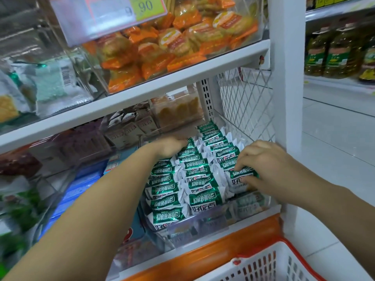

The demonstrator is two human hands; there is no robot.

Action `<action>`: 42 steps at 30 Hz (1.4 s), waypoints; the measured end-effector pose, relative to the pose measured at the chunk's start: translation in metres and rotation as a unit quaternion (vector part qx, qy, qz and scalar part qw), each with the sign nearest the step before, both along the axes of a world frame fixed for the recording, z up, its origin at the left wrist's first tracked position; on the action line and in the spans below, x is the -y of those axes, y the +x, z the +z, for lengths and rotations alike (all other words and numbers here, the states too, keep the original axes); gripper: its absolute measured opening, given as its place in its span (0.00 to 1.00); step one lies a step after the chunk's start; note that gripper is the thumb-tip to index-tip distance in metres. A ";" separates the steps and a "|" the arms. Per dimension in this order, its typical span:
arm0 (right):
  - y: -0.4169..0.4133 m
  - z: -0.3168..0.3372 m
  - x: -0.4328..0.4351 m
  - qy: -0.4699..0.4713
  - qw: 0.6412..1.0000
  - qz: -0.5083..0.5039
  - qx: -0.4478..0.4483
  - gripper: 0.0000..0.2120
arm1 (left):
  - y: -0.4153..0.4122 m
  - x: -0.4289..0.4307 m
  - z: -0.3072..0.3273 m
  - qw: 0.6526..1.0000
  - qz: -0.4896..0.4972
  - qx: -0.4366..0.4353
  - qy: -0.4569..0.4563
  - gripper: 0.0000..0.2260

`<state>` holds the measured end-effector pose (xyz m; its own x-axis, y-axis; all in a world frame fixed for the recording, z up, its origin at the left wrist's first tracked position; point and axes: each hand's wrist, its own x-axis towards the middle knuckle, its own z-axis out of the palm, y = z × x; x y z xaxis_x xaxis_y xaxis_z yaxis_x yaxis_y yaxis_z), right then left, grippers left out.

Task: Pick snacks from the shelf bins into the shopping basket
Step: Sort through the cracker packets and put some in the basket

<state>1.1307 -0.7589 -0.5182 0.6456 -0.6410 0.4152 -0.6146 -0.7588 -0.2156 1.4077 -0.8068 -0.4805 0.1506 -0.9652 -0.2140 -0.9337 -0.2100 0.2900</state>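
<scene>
A clear shelf bin (205, 224) on the middle shelf is packed with rows of green-and-white snack packets (194, 173). My right hand (265, 165) reaches into the bin's right side and pinches one green-and-white packet (241, 177) between thumb and fingers. My left hand (172, 146) is deeper in, at the bin's back left, its fingers curled down among the packets; whether it holds one is hidden. The white shopping basket (269, 264) with a red-orange rim sits at the bottom right, below the shelf.
The shelf above carries a clear bin of orange-wrapped snacks (172, 45) with a price tag (107, 15). Blue packets (81, 189) lie in the bin to the left. A white upright post (286, 78) and wire mesh panel (245, 102) close the shelf's right end. Oil bottles (334, 51) stand beyond.
</scene>
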 end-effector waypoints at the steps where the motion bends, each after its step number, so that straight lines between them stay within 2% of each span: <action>1: -0.001 0.002 -0.001 0.010 1.000 -0.002 0.003 0.11 | -0.003 -0.004 0.002 1.000 -0.002 -0.001 -0.016 0.23; 6: -0.006 0.019 -0.009 0.015 0.999 -0.028 0.026 0.12 | -0.036 -0.052 0.015 0.988 -0.053 -0.049 -0.134 0.17; 10: -0.013 0.042 -0.020 0.006 0.995 -0.040 0.093 0.15 | -0.071 -0.100 0.019 0.963 -0.083 -0.163 -0.200 0.14; 12: -0.015 0.051 -0.024 0.069 0.983 -0.039 0.165 0.17 | -0.086 -0.118 0.021 0.944 -0.091 -0.242 -0.206 0.13; 14: -0.015 0.055 -0.029 0.181 0.953 -0.011 0.244 0.16 | -0.098 -0.130 0.021 0.924 -0.078 -0.314 -0.202 0.11; 16: -0.015 0.055 -0.032 0.273 0.919 0.015 0.284 0.17 | -0.105 -0.136 0.021 0.910 -0.040 -0.347 -0.222 0.07; 18: -0.016 0.052 -0.033 0.329 0.890 0.030 0.314 0.19 | -0.110 -0.142 0.025 0.895 -0.007 -0.384 -0.227 0.04; 22: -0.018 0.050 -0.038 0.416 0.835 0.061 0.355 0.23 | -0.122 -0.150 0.037 0.831 0.055 -0.527 -0.170 0.05; 26: -0.018 0.051 -0.048 0.495 0.779 0.086 0.375 0.13 | -0.129 -0.156 0.042 0.806 0.135 -0.557 -0.151 0.09; 28: -0.019 0.052 -0.052 0.524 0.757 0.095 0.378 0.13 | -0.130 -0.158 0.041 0.799 0.158 -0.558 -0.159 0.10; 30: -0.021 0.053 -0.054 0.546 0.739 0.100 0.381 0.15 | -0.130 -0.158 0.039 0.801 0.163 -0.552 -0.163 0.10; 33: -0.021 0.051 -0.054 0.559 0.732 0.103 0.377 0.14 | -0.128 -0.156 0.036 0.800 0.169 -0.550 -0.168 0.09; 38: -0.018 0.051 -0.053 0.591 0.654 0.088 0.464 0.10 | -0.127 -0.159 0.035 0.774 0.163 -0.595 -0.146 0.09; 42: -0.016 0.051 -0.050 0.588 0.633 0.072 0.497 0.09 | -0.126 -0.170 0.026 0.770 0.150 -0.611 -0.111 0.08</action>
